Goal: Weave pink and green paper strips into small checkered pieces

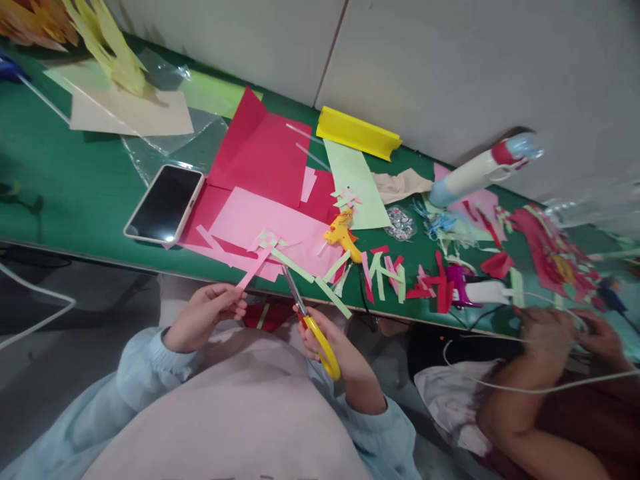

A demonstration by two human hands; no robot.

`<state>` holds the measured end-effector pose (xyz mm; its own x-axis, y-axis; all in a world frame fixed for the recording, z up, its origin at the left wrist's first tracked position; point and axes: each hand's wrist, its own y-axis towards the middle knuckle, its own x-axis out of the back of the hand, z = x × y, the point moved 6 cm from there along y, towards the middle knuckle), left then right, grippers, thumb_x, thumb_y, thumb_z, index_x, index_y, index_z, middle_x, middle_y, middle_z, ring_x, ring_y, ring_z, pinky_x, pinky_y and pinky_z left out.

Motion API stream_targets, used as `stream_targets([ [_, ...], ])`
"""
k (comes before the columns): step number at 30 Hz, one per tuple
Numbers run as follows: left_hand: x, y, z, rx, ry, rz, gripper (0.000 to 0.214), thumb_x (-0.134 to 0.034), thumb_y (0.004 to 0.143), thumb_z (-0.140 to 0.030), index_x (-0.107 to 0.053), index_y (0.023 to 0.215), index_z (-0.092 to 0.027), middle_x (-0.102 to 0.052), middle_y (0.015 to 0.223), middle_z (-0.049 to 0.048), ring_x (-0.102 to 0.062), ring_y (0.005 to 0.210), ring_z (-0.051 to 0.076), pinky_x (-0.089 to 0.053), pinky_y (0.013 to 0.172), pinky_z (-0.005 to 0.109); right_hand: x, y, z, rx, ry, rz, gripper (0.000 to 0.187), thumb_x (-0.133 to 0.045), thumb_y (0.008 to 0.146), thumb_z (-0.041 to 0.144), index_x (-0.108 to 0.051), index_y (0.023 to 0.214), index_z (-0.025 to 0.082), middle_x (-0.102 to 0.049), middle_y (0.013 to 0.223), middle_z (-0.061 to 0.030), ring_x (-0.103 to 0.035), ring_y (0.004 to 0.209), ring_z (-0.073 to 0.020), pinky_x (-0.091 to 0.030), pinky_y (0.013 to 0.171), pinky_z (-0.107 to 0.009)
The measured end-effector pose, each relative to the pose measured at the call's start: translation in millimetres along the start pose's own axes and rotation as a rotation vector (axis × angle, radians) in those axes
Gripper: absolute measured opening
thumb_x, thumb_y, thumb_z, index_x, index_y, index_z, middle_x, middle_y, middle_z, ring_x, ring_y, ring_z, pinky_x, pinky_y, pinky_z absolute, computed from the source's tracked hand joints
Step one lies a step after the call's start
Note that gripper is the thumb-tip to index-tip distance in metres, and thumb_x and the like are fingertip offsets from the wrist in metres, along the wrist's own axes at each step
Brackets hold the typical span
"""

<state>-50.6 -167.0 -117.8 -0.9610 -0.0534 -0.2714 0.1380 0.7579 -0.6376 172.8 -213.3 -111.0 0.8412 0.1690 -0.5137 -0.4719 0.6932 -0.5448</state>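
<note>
My left hand [213, 313] pinches the near end of a pink paper strip [253, 269]. That strip runs up to a small woven piece of pink and pale green paper [269, 240], which is over the pink sheet [275, 217]. In my right hand [327, 333] is a pair of scissors [320, 340] with yellow handles. Their blades point up toward the green table edge, just right of the strip, and look nearly closed. Pale green strips [295, 267] lie to the right of the woven piece. A yellow hot glue gun [344, 233] rests beyond them.
A phone [163, 203] lies left of red paper sheets [265, 153]. Along the table's right side are paper scraps [385, 273], a purple-and-white device [477, 293] and a bottle [485, 167]. Another person's hands [560, 333] are at the right edge, near a white cable [500, 387].
</note>
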Motion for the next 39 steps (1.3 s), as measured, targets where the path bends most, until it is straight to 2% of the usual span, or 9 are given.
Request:
stream_targets([
  [5, 15.6, -11, 5, 0.006, -0.068, -0.007, 0.028, -0.081, 0.067, -0.039, -0.07, 0.074, -0.015, -0.065, 0.06, 0.0008, -0.06, 0.055, 0.01, -0.049, 0.056, 0.021, -1, -2, -7, -0.067, -0.03, 0.061, 0.047, -0.075, 0.075, 0.028, -0.055, 0.117, 0.025, -0.045, 0.072, 0.0046, -0.027, 0.053, -0.0046, -0.021, 0.044, -0.017],
  [13, 28.9, -19, 14, 0.044, 0.06, 0.013, 0.027, -0.077, 0.069, -0.04, -0.067, 0.071, -0.015, -0.069, 0.067, 0.0038, -0.062, 0.059, 0.014, -0.051, 0.059, 0.025, -2, 0, -17, -0.116, -0.074, 0.099, 0.048, -0.075, 0.077, 0.034, -0.051, 0.118, 0.026, -0.044, 0.076, 0.0045, -0.03, 0.054, -0.0043, -0.024, 0.046, -0.017],
  [18, 26.9, -9, 10, 0.032, 0.123, 0.043, 0.036, -0.073, 0.072, -0.045, -0.072, 0.083, -0.011, -0.074, 0.081, 0.0107, -0.068, 0.073, 0.019, -0.054, 0.07, 0.029, -1, 1, -17, -0.12, -0.102, 0.086, 0.048, -0.074, 0.078, 0.035, -0.051, 0.12, 0.027, -0.043, 0.076, 0.0045, -0.028, 0.054, -0.0043, -0.024, 0.046, -0.017],
  [22, 20.2, -2, 4, 0.023, 0.116, 0.06, 0.04, -0.074, 0.072, -0.045, -0.073, 0.092, -0.011, -0.075, 0.084, 0.0112, -0.069, 0.074, 0.02, -0.055, 0.07, 0.03, 2, 4, -19, -0.116, -0.135, 0.079, 0.053, -0.077, 0.074, 0.033, -0.053, 0.12, 0.027, -0.042, 0.076, 0.0043, -0.028, 0.057, -0.0056, -0.024, 0.046, -0.016],
  [31, 10.1, 1, -3, 0.085, 0.041, 0.088, 0.045, -0.081, 0.064, -0.045, -0.073, 0.089, -0.008, -0.075, 0.078, 0.0123, -0.069, 0.068, 0.017, -0.056, 0.066, 0.027, -3, 7, -15, -0.119, -0.127, 0.081, 0.053, -0.078, 0.072, 0.035, -0.052, 0.117, 0.027, -0.044, 0.077, 0.0041, -0.028, 0.056, -0.0052, -0.024, 0.046, -0.016],
  [39, 4.0, 5, -8, 0.113, -0.03, 0.082, 0.046, -0.082, 0.066, -0.044, -0.074, 0.09, -0.006, -0.075, 0.076, 0.0125, -0.068, 0.066, 0.014, -0.056, 0.064, 0.022, -11, 7, -7, -0.103, -0.15, 0.095, 0.044, -0.072, 0.078, 0.033, -0.053, 0.116, 0.025, -0.044, 0.074, 0.0048, -0.027, 0.051, -0.0043, -0.022, 0.045, -0.018],
])
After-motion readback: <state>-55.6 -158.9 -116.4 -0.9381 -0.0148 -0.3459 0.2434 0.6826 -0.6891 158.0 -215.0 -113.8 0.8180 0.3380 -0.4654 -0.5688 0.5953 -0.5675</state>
